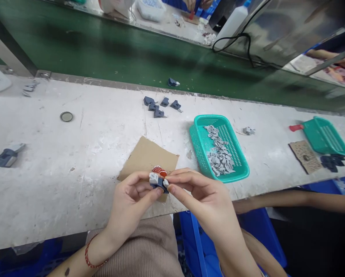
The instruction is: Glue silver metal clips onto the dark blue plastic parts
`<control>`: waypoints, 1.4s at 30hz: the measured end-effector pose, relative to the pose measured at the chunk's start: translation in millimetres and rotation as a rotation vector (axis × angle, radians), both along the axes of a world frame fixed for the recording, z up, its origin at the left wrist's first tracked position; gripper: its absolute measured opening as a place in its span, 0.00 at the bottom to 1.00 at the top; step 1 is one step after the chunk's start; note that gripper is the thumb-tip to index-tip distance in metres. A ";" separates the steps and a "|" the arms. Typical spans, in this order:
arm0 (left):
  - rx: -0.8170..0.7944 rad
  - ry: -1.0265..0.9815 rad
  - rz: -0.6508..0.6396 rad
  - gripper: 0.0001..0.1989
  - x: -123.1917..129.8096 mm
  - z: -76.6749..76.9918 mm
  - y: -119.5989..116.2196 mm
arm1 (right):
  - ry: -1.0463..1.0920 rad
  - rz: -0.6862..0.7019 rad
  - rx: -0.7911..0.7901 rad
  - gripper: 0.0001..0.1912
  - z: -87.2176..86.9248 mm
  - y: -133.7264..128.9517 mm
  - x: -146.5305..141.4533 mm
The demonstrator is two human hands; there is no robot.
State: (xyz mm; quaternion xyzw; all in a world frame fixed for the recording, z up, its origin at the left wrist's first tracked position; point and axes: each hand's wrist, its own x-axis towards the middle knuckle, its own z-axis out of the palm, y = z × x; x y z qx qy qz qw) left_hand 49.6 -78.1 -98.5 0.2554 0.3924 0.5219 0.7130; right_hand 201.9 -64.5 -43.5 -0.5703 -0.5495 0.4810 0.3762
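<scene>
Near the table's front edge, my left hand (134, 196) pinches a small dark blue and light grey plastic part (158, 183) between thumb and fingers. My right hand (200, 192) meets it from the other side, its thumb and fingertips closed on a small light grey piece (166, 183) at the part's right end. Just behind the fingertips, a round red item (159, 171) lies on a brown cardboard sheet (145, 154). To the right of the cardboard stands a green basket (240, 167) with many small grey pieces.
Several dark blue parts (158, 113) lie behind the cardboard. A metal cap (66, 116) and a larger blue part (6, 157) are at left. Another person's arm (299, 201) reaches in at right, near a second green basket (324, 134). Blue bins (265, 234) stand below the table.
</scene>
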 end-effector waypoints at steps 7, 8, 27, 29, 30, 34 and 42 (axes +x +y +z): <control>0.020 -0.022 0.018 0.08 0.6 -1.6 -3.1 | -0.110 0.026 0.087 0.05 2.7 -1.4 -2.2; 0.025 -0.022 0.024 0.08 0.5 -1.9 -3.5 | -0.114 0.035 0.086 0.05 3.4 -1.7 -1.8; -0.024 -0.078 0.019 0.11 3.4 -2.5 -2.4 | 0.204 0.019 -0.187 0.01 -5.7 -0.7 3.5; -0.049 -0.105 0.008 0.10 4.1 -0.9 -1.3 | 0.311 -0.019 -0.263 0.03 -9.6 -0.4 2.3; -0.059 -0.112 0.008 0.10 4.6 -0.3 -1.0 | 0.348 -0.042 -0.288 0.04 -11.1 -0.4 1.1; -0.078 -0.118 0.026 0.09 6.6 -0.9 -0.6 | 0.424 -0.088 -0.332 0.06 -14.5 -1.2 -3.1; -0.048 -0.076 -0.029 0.11 3.1 -2.7 -1.0 | 0.348 -0.074 -0.242 0.03 -15.6 -2.1 -1.2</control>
